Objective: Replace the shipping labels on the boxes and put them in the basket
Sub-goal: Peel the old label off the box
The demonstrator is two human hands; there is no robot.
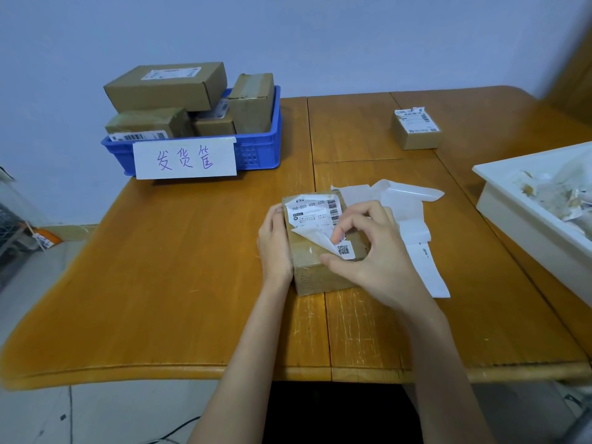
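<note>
A small cardboard box is kept on the wooden counter between the two hands. The box's left side is gripped by the left hand, whose fingers are curled around the far edge. A partly peeled shipping label is seen on the top of the box, its near-left corner lifted and folded over so that the white underside shows. That loose part of the label is pinched by the fingers of the right hand, with the thumb stretched along the box's near top edge, beside a small QR-code sticker. Just beyond and to the right of the right hand, a few strips of white backing paper are spread on the counter, partly hidden by that hand. Farther beyond the right hand and well apart from it, a second small box with a crumpled label on top is set on the counter. To the right of the right hand, a white tray holding torn paper scraps is placed at the counter's edge. Far beyond the left hand and to its left, a blue basket is filled with several cardboard boxes, and a handwritten paper sign is fixed to its front.
</note>
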